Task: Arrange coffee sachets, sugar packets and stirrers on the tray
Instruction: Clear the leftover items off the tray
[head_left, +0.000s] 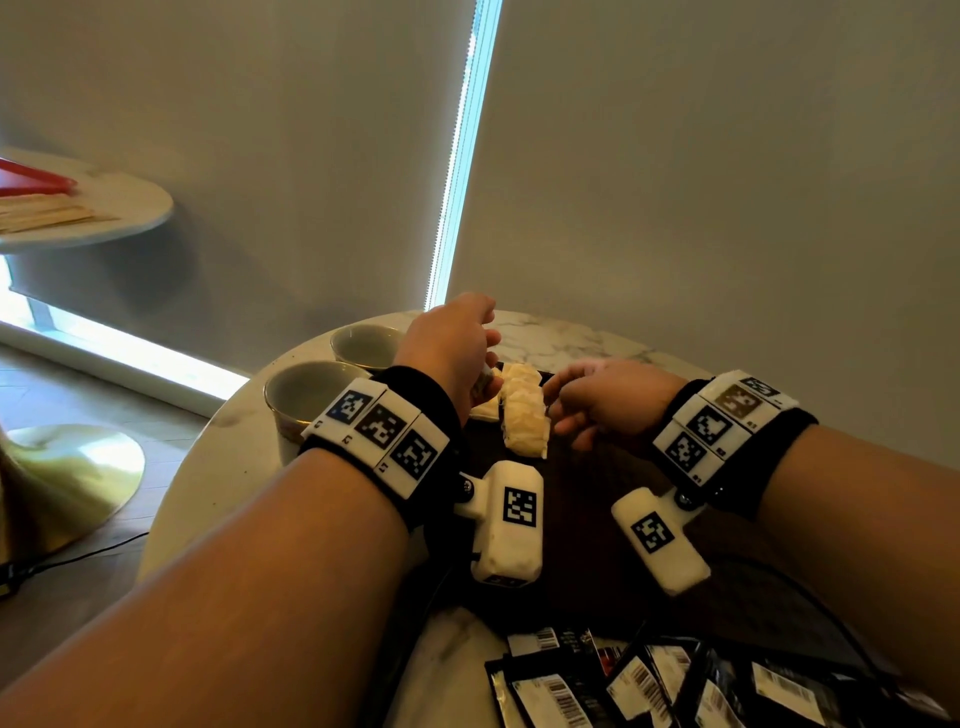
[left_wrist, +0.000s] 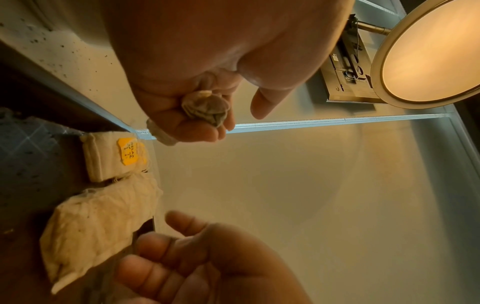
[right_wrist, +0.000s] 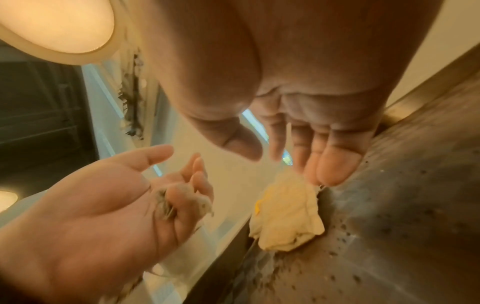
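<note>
A dark tray (head_left: 597, 525) lies on the round marble table (head_left: 223, 467). Cream cloth sachets (head_left: 523, 415) lie in a row at its far end; one carries a yellow label (left_wrist: 128, 152). My left hand (head_left: 452, 348) hovers over the far left of the tray and grips a small crumpled cloth sachet (left_wrist: 205, 108) in its curled fingers. That sachet also shows in the right wrist view (right_wrist: 182, 203). My right hand (head_left: 602, 400) is beside the row, its fingers relaxed, with fingertips (right_wrist: 330, 170) touching a cream sachet (right_wrist: 285, 216).
Black coffee sachets (head_left: 623, 686) lie scattered at the near table edge. Two grey cups (head_left: 311, 395) (head_left: 366, 343) stand left of the tray. A second round table (head_left: 130, 208) at far left carries wooden stirrers (head_left: 47, 213) and a red object (head_left: 31, 176).
</note>
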